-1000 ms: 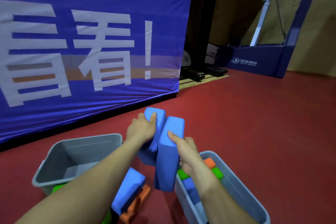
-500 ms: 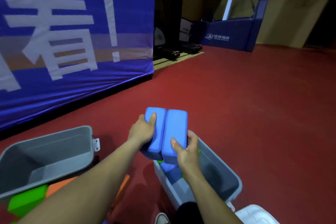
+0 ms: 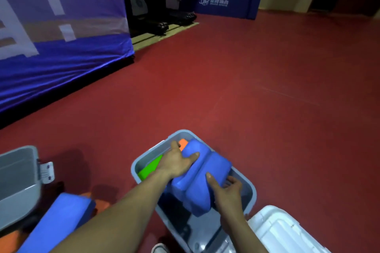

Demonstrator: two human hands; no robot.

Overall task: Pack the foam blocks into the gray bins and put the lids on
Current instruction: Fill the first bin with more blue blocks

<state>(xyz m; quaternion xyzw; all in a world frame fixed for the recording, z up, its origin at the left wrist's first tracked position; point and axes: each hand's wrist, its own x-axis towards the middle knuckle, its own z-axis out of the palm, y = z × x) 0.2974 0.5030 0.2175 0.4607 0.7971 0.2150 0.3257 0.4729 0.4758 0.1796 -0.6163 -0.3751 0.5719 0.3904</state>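
Two blue foam blocks (image 3: 198, 178) lie pressed side by side, tilted, inside the mouth of a gray bin (image 3: 249, 186) on the red floor. My left hand (image 3: 175, 163) grips the left block from above. My right hand (image 3: 226, 190) holds the right block from its near side, fingers down in the bin. A green block (image 3: 149, 169) and an orange block (image 3: 182, 142) lie in the same bin, partly hidden. A second gray bin (image 3: 18, 181) stands at the left edge.
Another blue block (image 3: 59, 217) rests on orange blocks (image 3: 101, 205) on the floor at lower left. A white lid (image 3: 285, 232) lies at lower right, next to the bin. A blue banner wall (image 3: 61, 47) runs along the left. A shoe tip (image 3: 159, 248) shows at the bottom.
Both hands have lowered the two blue blocks from above the right bin down into its opening. The view has swung right and down, so the left bin sits at the frame's edge.
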